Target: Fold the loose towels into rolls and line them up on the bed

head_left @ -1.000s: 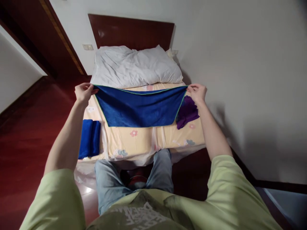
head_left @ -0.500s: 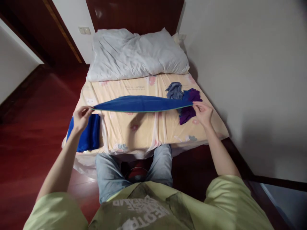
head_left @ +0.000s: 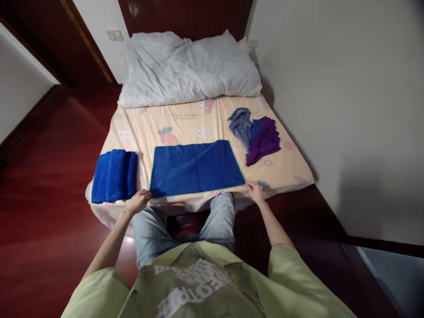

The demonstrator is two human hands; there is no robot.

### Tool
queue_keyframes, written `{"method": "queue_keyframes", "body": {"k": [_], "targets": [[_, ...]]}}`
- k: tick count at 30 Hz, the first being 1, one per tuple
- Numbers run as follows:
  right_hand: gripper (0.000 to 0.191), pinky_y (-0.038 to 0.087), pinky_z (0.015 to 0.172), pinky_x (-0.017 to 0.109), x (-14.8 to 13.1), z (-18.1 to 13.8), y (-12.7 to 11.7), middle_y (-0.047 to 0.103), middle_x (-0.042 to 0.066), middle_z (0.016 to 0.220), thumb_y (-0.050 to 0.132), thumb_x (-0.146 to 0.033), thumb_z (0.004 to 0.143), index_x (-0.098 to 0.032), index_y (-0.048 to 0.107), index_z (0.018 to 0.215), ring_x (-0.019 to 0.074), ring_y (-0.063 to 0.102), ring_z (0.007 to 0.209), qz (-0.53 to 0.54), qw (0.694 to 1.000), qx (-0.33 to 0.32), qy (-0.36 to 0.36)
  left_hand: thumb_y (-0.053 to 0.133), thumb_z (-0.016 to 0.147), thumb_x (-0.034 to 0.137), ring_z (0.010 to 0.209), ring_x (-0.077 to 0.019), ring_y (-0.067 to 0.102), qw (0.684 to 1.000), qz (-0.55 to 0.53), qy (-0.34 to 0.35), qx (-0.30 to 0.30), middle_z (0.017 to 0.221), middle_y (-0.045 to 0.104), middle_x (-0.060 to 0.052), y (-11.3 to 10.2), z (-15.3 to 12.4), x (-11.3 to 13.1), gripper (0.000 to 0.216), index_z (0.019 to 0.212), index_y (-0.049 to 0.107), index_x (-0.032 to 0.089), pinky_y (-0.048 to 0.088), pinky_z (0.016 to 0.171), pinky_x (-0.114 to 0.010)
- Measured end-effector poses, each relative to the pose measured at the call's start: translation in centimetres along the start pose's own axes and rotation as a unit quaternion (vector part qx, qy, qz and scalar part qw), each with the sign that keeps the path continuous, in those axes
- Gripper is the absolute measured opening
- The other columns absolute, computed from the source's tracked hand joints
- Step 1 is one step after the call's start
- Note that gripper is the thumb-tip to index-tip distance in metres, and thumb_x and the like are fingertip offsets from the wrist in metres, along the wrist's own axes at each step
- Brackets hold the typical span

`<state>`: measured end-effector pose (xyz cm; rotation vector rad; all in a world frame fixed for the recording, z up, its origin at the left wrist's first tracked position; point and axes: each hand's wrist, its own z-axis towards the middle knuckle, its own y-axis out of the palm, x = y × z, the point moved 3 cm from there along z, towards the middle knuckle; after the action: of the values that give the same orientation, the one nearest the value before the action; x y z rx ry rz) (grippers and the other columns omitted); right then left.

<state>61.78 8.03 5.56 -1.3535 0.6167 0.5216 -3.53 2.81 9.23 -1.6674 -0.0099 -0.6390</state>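
The cloth (head_left: 197, 168) lay on the bed (head_left: 212, 126), stretching away from the grip, its near corners at the left hand (head_left: 138, 202) and right hand (head_left: 254, 191). Towels (head_left: 114, 176) sat just left of the grip, rags (head_left: 263, 143) beyond its right end. Farthest off, the pillow (head_left: 192, 70) lay before the headboard (head_left: 188, 17).

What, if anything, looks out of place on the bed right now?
I see nothing spilled or damaged. The untidiest spot is right of the spread blue cloth: a grey cloth and a purple cloth lie crumpled together, unlike the neatly folded blue stack on the left.
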Motion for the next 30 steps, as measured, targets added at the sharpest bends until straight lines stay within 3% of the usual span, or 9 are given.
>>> {"method": "queue_keyframes", "body": {"k": [5, 9, 13, 16, 19, 24, 26, 28, 30], "targets": [[0.019, 0.058, 0.101, 0.044, 1.0, 0.1, 0.7, 0.081, 0.013, 0.101, 0.059, -0.014, 0.081, -0.020, 0.078, 0.077, 0.0278, 0.076, 0.100, -0.055, 0.996, -0.066, -0.010, 0.045, 0.095, 0.034, 0.097, -0.0282, 0.070, 0.998, -0.005, -0.024, -0.053, 0.099, 0.075, -0.013, 0.8, -0.2, -0.7, 0.033, 0.086, 0.075, 0.023, 0.056, 0.092, -0.040], [0.020, 0.060, 0.091, 0.036, 1.4, 3.0, 0.1, 0.082, 0.009, 0.091, 0.062, -0.012, 0.076, -0.021, 0.079, 0.075, 0.0254, 0.077, 0.088, -0.093, 0.983, -0.152, 0.030, 0.046, 0.091, 0.037, 0.090, -0.0261, 0.073, 0.991, -0.046, -0.073, -0.106, 0.101, 0.079, -0.010, -0.3, 2.3, -2.1, 0.034, 0.089, 0.078, 0.025, 0.057, 0.087, -0.036], [0.027, 0.060, 0.093, 0.036, 0.0, 8.7, -0.5, 0.082, 0.012, 0.105, 0.057, -0.023, 0.088, -0.019, 0.080, 0.099, 0.0254, 0.077, 0.095, -0.036, 0.996, -0.074, 0.044, 0.045, 0.090, 0.042, 0.095, -0.0288, 0.075, 0.990, -0.046, -0.136, -0.003, 0.105, 0.079, -0.012, -3.4, 7.8, -4.6, 0.039, 0.096, 0.079, 0.022, 0.057, 0.092, -0.037], [0.033, 0.057, 0.099, 0.037, -1.8, 14.1, 0.7, 0.079, 0.015, 0.117, 0.052, -0.030, 0.094, -0.016, 0.078, 0.110, 0.0262, 0.075, 0.106, 0.009, 0.998, -0.011, 0.054, 0.046, 0.088, 0.038, 0.096, -0.0288, 0.075, 0.980, -0.037, -0.185, 0.058, 0.109, 0.078, -0.015, -4.9, 12.9, -6.4, 0.040, 0.103, 0.077, 0.018, 0.057, 0.094, -0.037], [0.032, 0.056, 0.102, 0.039, -3.0, 19.2, 3.5, 0.078, 0.015, 0.119, 0.053, -0.029, 0.092, -0.017, 0.076, 0.110, 0.0268, 0.073, 0.111, 0.014, 0.996, 0.011, 0.091, 0.047, 0.088, 0.033, 0.100, -0.0289, 0.075, 0.964, -0.043, -0.247, 0.084, 0.116, 0.076, -0.017, -4.8, 17.4, -7.9, 0.041, 0.112, 0.074, 0.014, 0.056, 0.098, -0.040], [0.032, 0.057, 0.091, 0.034, -2.5, 25.6, 8.9, 0.079, 0.015, 0.100, 0.052, -0.033, 0.091, -0.016, 0.075, 0.105, 0.0255, 0.072, 0.097, -0.027, 0.987, 0.042, 0.156, 0.055, 0.085, 0.031, 0.116, -0.0329, 0.068, 0.933, -0.060, -0.315, 0.162, 0.126, 0.070, -0.022, -3.3, 22.9, -10.4, 0.046, 0.125, 0.068, 0.011, 0.049, 0.109, -0.047], [0.036, 0.056, 0.085, 0.032, -1.6, 27.5, 10.5, 0.078, 0.014, 0.097, 0.051, -0.039, 0.092, -0.016, 0.075, 0.104, 0.0252, 0.072, 0.092, -0.018, 0.980, 0.065, 0.186, 0.061, 0.083, 0.034, 0.108, -0.0309, 0.069, 0.912, -0.099, -0.335, 0.215, 0.119, 0.071, -0.021, -2.8, 24.4, -11.6, 0.049, 0.125, 0.067, 0.011, 0.052, 0.103, -0.045], [0.040, 0.055, 0.080, 0.031, -0.9, 28.9, 11.6, 0.078, 0.012, 0.094, 0.050, -0.046, 0.093, -0.018, 0.076, 0.102, 0.0251, 0.071, 0.089, 0.007, 0.977, 0.077, 0.199, 0.063, 0.081, 0.038, 0.090, -0.0254, 0.068, 0.886, -0.169, -0.351, 0.250, 0.105, 0.072, -0.016, -2.2, 25.4, -13.0, 0.050, 0.123, 0.068, 0.010, 0.055, 0.086, -0.037], [0.042, 0.054, 0.075, 0.031, -0.3, 30.0, 12.3, 0.078, 0.009, 0.088, 0.053, -0.053, 0.092, -0.019, 0.077, 0.099, 0.0246, 0.069, 0.085, 0.027, 0.978, 0.075, 0.191, 0.064, 0.080, 0.043, 0.071, -0.0191, 0.061, 0.864, -0.238, -0.363, 0.254, 0.082, 0.067, -0.007, -1.4, 26.1, -14.4, 0.047, 0.113, 0.071, 0.010, 0.049, 0.067, -0.029]]}}
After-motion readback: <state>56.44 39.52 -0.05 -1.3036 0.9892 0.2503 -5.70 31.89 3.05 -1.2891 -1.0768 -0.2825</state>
